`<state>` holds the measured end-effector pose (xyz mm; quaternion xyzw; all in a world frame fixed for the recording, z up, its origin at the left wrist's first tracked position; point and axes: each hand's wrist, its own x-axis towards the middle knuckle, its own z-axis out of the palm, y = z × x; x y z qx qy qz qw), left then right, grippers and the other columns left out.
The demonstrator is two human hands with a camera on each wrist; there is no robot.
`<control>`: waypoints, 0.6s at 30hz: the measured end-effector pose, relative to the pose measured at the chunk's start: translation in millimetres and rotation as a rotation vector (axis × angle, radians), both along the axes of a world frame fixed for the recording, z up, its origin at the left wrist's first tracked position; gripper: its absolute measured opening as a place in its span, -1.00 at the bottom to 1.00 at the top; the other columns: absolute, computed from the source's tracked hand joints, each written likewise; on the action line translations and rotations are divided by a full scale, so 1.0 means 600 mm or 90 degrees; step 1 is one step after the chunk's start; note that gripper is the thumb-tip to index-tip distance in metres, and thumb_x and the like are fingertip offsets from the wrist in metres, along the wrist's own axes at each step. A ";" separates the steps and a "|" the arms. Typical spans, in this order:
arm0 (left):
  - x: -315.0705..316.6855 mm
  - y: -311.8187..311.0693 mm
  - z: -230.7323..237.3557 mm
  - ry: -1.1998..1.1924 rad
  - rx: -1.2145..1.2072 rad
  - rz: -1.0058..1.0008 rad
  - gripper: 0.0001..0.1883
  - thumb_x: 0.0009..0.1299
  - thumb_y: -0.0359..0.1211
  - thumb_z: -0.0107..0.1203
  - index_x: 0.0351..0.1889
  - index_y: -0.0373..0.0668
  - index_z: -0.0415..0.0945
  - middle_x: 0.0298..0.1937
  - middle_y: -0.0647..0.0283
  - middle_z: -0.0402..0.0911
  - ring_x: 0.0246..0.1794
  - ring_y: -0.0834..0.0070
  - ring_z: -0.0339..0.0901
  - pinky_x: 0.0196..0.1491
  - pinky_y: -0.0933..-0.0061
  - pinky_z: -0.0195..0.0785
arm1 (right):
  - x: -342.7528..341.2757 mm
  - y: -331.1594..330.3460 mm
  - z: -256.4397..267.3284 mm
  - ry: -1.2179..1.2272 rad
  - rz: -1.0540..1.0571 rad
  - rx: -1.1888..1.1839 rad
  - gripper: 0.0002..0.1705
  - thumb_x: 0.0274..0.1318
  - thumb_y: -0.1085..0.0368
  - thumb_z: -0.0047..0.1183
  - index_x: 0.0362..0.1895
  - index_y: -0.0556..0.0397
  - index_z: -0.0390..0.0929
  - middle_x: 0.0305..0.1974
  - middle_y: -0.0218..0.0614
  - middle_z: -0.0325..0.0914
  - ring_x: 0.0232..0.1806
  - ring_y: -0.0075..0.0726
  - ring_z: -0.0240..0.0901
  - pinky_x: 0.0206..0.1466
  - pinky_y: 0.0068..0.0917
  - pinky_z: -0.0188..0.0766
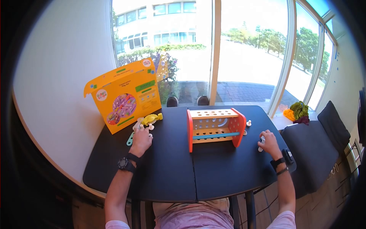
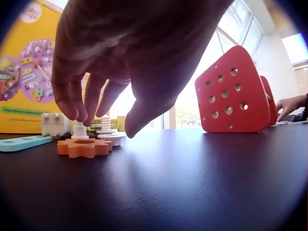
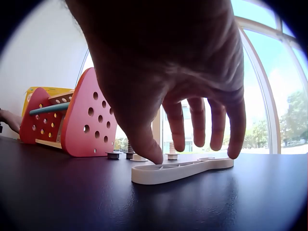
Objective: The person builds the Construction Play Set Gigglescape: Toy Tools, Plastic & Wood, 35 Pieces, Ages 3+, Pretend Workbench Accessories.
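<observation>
My left hand reaches down over small toy parts beside the yellow box. In the left wrist view, its fingertips hang at a white peg by an orange gear, with the thumb apart; whether they touch is unclear. A white threaded bolt, a white block and a teal strip lie around it. At the right, my right hand is spread over a white wrench-shaped piece, thumb near one end and little finger near the other; contact cannot be told.
A wooden rack with red side panels and a blue rod stands mid-table. The yellow box stands back left, a yellow piece before it. White bolts are right of the rack. A dark chair adjoins the table.
</observation>
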<state>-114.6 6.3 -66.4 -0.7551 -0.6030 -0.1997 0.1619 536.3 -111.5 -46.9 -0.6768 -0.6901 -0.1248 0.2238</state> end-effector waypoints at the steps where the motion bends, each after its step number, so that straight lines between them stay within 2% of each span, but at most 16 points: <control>1: 0.001 0.001 -0.004 0.021 0.026 0.009 -0.67 0.46 -0.24 0.30 0.02 -0.29 0.75 -0.07 -0.15 0.79 0.12 -0.14 0.69 0.32 -0.08 0.51 | -0.006 -0.002 0.000 -0.001 -0.058 -0.028 -0.64 0.09 0.18 0.40 -0.07 0.11 0.72 -0.11 0.02 0.72 0.01 0.21 0.71 0.18 -0.03 0.68; 3: 0.001 0.012 -0.005 0.066 -0.080 0.010 -0.69 0.48 -0.24 0.28 -0.01 -0.28 0.77 -0.09 -0.11 0.80 0.11 -0.12 0.70 0.32 -0.09 0.50 | -0.013 -0.004 -0.001 -0.007 -0.172 -0.083 -0.61 0.11 0.16 0.40 -0.09 0.16 0.69 -0.10 0.07 0.75 -0.01 0.26 0.73 0.17 0.01 0.69; 4: 0.003 0.014 -0.002 0.088 -0.133 0.010 -0.70 0.49 -0.23 0.28 -0.02 -0.28 0.78 -0.11 -0.10 0.81 0.10 -0.10 0.70 0.33 -0.09 0.50 | -0.012 -0.003 -0.002 0.012 -0.180 -0.113 -0.60 0.10 0.15 0.42 -0.10 0.17 0.68 -0.10 0.10 0.76 -0.01 0.27 0.74 0.18 0.02 0.69; 7: 0.008 0.008 0.002 -0.016 -0.128 -0.024 -0.72 0.50 -0.25 0.28 -0.04 -0.28 0.80 -0.14 -0.07 0.81 0.04 -0.11 0.71 0.30 -0.11 0.51 | -0.004 0.001 -0.015 0.043 -0.199 -0.158 -0.55 0.04 0.10 0.48 -0.15 0.20 0.68 -0.11 0.15 0.79 -0.02 0.30 0.77 0.18 0.02 0.71; 9: 0.015 -0.001 0.006 -0.091 -0.091 -0.066 -0.72 0.48 -0.28 0.33 0.01 -0.28 0.80 -0.11 -0.07 0.82 0.01 -0.03 0.75 0.23 -0.01 0.57 | 0.004 0.002 -0.029 0.032 -0.206 -0.132 -0.52 -0.01 0.08 0.52 -0.17 0.21 0.70 -0.11 0.15 0.81 -0.03 0.29 0.79 0.16 0.01 0.72; 10: 0.019 -0.009 0.010 -0.127 -0.073 -0.087 -0.71 0.47 -0.29 0.35 0.03 -0.28 0.80 -0.10 -0.07 0.82 -0.01 0.01 0.76 0.20 0.05 0.60 | 0.008 0.002 -0.027 0.056 -0.219 -0.169 -0.52 -0.02 0.08 0.52 -0.19 0.22 0.72 -0.13 0.14 0.81 -0.03 0.27 0.79 0.16 -0.02 0.73; 13: 0.046 -0.048 0.048 -0.341 -0.170 -0.121 -0.68 0.46 -0.39 0.42 0.13 -0.30 0.78 -0.06 0.03 0.86 0.03 0.27 0.82 0.17 0.31 0.65 | 0.004 -0.013 -0.005 0.136 -0.251 -0.267 -0.53 -0.05 0.08 0.53 -0.24 0.25 0.76 -0.18 0.09 0.81 -0.06 0.20 0.81 0.14 -0.08 0.74; 15: 0.055 -0.071 0.063 -0.498 -0.232 -0.196 -0.61 0.47 -0.44 0.43 0.24 -0.31 0.73 0.02 0.09 0.85 0.10 0.40 0.80 0.21 0.41 0.64 | -0.014 -0.027 0.034 0.201 -0.261 -0.310 -0.55 -0.05 0.08 0.53 -0.26 0.24 0.78 -0.23 0.04 0.82 -0.10 0.15 0.82 0.10 -0.11 0.74; 16: 0.059 -0.081 0.071 -0.577 -0.262 -0.233 -0.58 0.48 -0.46 0.44 0.29 -0.32 0.71 0.07 0.12 0.85 0.14 0.47 0.79 0.23 0.46 0.64 | -0.011 -0.030 0.033 0.167 -0.250 -0.245 -0.57 -0.04 0.10 0.52 -0.23 0.22 0.78 -0.26 0.01 0.82 -0.13 0.13 0.82 0.07 -0.12 0.73; 18: 0.065 -0.101 0.082 -0.642 -0.290 -0.273 -0.56 0.52 -0.48 0.41 0.34 -0.32 0.66 0.14 0.15 0.82 0.20 0.47 0.77 0.30 0.46 0.61 | -0.001 -0.035 0.028 0.099 -0.224 -0.117 -0.59 -0.01 0.14 0.50 -0.18 0.19 0.77 -0.31 -0.04 0.82 -0.19 0.09 0.83 0.01 -0.14 0.73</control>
